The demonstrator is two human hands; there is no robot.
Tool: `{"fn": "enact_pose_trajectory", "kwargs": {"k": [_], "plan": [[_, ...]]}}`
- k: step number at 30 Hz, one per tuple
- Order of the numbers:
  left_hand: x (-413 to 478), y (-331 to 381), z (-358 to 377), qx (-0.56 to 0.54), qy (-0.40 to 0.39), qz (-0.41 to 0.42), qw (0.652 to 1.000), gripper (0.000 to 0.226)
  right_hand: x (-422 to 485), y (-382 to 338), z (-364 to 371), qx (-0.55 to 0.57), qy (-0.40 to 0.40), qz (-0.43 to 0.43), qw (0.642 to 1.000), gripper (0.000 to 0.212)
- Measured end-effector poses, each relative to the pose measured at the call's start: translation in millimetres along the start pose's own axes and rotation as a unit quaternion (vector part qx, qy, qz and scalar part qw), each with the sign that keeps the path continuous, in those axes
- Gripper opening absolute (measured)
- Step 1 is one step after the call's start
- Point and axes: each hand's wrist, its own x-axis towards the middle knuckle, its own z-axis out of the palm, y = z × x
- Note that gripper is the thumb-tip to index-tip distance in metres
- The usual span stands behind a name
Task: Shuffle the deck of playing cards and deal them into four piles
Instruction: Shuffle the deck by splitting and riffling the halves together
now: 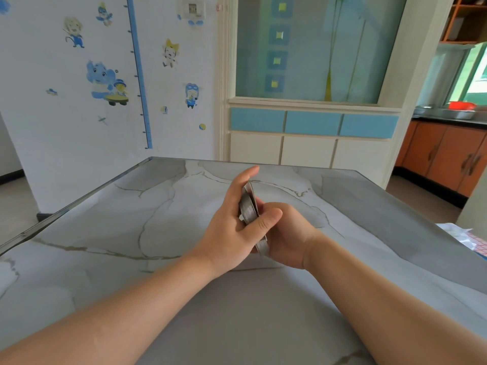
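A deck of playing cards (249, 206) stands on edge between both hands, above the middle of the grey marble table (131, 219). Its grey edges face me and the card faces are hidden. My left hand (232, 219) cups the deck from the left, fingers stretched along its far side. My right hand (284, 233) grips it from the right and below, thumb pressed on the near top edge. A lower part of the deck (263, 247) shows between the two palms. No cards lie on the table.
The table's left edge (79, 204) runs diagonally from near left to far. A white and pink cloth or packet (471, 239) lies at the table's right edge. A wall with cartoon stickers, a cabinet partition and orange kitchen cupboards stand beyond.
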Motion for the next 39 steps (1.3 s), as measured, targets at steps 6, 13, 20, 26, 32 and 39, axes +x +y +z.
{"fn": "enact_pose_trajectory", "kwargs": {"k": [6, 13, 20, 26, 32, 39], "plan": [[3, -9, -10, 0.076, 0.044, -0.017, 0.996, 0.068, 8, 7, -18, -0.112, 0.303, -0.064, 0.944, 0.019], [-1, -17, -14, 0.108, -0.056, -0.044, 0.992, 0.03, 6, 7, -18, -0.116, 0.313, -0.058, 0.941, 0.021], [-2, -13, -15, 0.123, -0.04, 0.0, 0.992, 0.093, -3, -4, -5, -0.089, 0.158, -0.014, 0.983, 0.031], [-1, -10, -14, 0.171, -0.033, 0.032, 0.984, 0.101, -8, -15, -4, -0.11, 0.044, 0.032, 0.992, 0.049], [-3, -8, -11, 0.175, -0.027, 0.053, 0.983, 0.1, -14, -20, -7, -0.109, 0.023, 0.048, 0.993, 0.051], [-1, -6, -12, 0.167, -0.005, 0.062, 0.984, 0.1, -12, -19, -8, -0.081, 0.026, 0.048, 0.995, 0.071]]}}
